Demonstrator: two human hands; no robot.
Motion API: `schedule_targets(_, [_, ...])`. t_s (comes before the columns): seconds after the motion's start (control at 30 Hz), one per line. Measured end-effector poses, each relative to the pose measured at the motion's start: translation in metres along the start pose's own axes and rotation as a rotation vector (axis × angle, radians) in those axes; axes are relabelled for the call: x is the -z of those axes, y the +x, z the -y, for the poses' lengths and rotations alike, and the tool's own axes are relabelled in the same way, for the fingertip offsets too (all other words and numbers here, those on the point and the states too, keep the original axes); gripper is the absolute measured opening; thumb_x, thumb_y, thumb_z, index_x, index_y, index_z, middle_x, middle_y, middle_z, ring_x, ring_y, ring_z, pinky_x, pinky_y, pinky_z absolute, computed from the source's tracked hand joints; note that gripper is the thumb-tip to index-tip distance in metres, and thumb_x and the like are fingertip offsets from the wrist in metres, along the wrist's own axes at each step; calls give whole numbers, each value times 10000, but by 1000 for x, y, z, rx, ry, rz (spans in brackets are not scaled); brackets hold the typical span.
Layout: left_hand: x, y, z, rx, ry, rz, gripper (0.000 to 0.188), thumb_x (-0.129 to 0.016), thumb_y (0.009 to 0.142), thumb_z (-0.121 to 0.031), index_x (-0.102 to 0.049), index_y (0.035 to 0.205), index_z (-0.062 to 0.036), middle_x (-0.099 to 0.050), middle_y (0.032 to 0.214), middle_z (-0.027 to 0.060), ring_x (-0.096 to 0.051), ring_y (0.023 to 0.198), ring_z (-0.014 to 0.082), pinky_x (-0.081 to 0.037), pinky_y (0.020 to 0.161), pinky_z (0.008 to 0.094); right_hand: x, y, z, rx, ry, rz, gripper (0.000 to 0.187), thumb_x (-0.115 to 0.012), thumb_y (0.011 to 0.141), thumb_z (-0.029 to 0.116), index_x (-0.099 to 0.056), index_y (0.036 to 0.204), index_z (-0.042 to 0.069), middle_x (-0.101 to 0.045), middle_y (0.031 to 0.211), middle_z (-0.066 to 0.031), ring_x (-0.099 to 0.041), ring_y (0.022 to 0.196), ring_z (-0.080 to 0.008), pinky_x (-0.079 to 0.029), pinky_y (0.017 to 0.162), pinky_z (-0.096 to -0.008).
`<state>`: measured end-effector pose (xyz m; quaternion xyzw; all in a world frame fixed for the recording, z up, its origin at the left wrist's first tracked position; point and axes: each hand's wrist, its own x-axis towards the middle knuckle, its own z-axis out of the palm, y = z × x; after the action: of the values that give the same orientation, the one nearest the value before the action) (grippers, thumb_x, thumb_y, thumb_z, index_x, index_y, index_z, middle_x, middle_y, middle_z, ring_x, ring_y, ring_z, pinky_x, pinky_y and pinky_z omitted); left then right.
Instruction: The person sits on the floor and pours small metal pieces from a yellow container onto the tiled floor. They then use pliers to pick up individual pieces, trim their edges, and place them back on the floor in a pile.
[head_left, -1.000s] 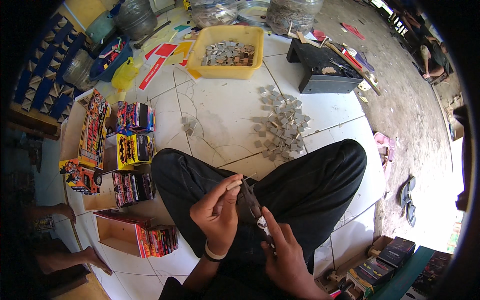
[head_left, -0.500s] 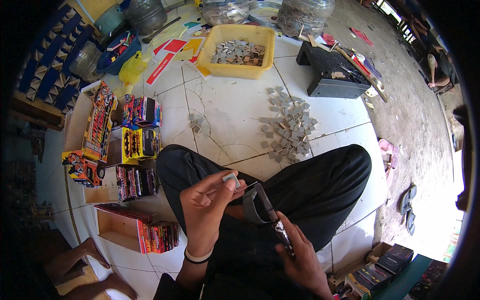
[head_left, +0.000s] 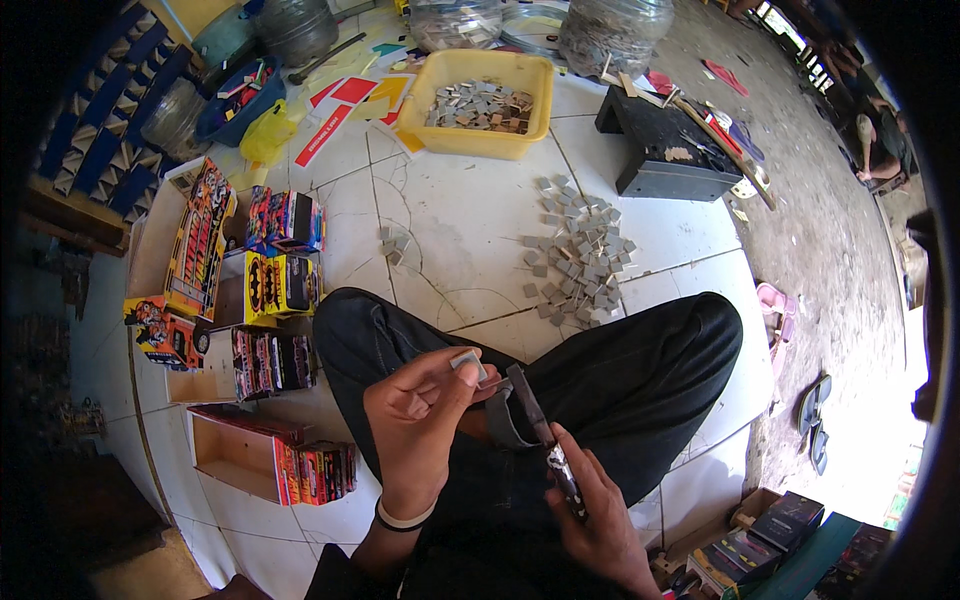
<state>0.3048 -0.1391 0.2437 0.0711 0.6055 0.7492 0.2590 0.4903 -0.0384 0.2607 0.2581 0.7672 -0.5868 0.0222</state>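
Observation:
My left hand (head_left: pixel 418 425), with a band at the wrist, pinches a small square grey tile (head_left: pixel 468 364) between thumb and fingers above my lap. A thin pale stick appears to point from the tile toward the blade. To the right, my right hand (head_left: pixel 600 505) is wrapped round the mottled handle of a knife (head_left: pixel 535 405). Its long dark blade slants up and left, its tip close to the left fingertips. Beyond my crossed legs lies a loose heap of similar grey tiles (head_left: pixel 580 250), some with thin sticks. A smaller cluster of tiles (head_left: pixel 396 243) lies left of it.
A yellow basin (head_left: pixel 420 130) with many tiles stands at the far side of the tiled floor. A black stand (head_left: pixel 670 172) is at its right. Colourful cardboard toy trucks and boxes (head_left: pixel 205 240) line the left side. Sandals (head_left: pixel 816 400) lie on the ground at right.
The tile in my left hand has tilted and shifted slightly right and down; the knife stays close by. Another person's bare feet at the lower left have mostly gone out of view.

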Motion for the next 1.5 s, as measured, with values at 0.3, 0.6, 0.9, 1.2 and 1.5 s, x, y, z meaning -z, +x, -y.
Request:
schedule_targets(0.3, [2, -2, -7, 59, -31, 50, 235, -697, 978, -41, -673, 1178, 82, -754, 1000, 171, -744, 970, 211, -602, 897, 325, 1, -2, 1, 38, 8, -13, 796, -618, 893, -114, -340, 1602, 117, -574, 1125, -218, -635, 900, -346, -534, 789, -390])
schedule_targets(0.6, [-7, -2, -1, 83, -22, 75, 437, -753, 903, 10, -598, 1311, 15, -732, 1013, 116, -724, 981, 186, -624, 875, 343, -7, -3, 1, 35, 48, -62, 780, -613, 891, -120, -357, 1592, 105, -574, 1138, -217, -628, 949, -346, -525, 808, -399])
schedule_targets(0.9, [-10, -4, 2, 75, -206, 23, 403, -751, 891, 71, -584, 1257, 42, -736, 985, 130, -729, 924, 164, -624, 864, 305, -2, -2, 1, 79, 44, -49, 777, -625, 889, -108, -364, 1588, 107, -569, 1149, -227, -624, 965, -378, -529, 812, -416])
schedule_targets(1.2, [-8, -8, 2, 55, -185, -1, 359, -750, 892, 72, -597, 1216, 50, -716, 991, 117, -721, 929, 157, -629, 868, 312, -4, -3, 2, 59, 59, -22, 801, -627, 890, -109, -335, 1601, 117, -564, 1151, -230, -631, 970, -377, -535, 811, -426])
schedule_targets(1.5, [-11, -6, -2, 97, -182, 103, 406, -741, 923, 12, -588, 1298, 43, -721, 1058, 138, -727, 988, 197, -614, 915, 324, -5, -4, 4, 41, 85, -16, 798, -622, 897, -110, -325, 1604, 112, -579, 1104, -222, -639, 931, -359, -531, 780, -418])
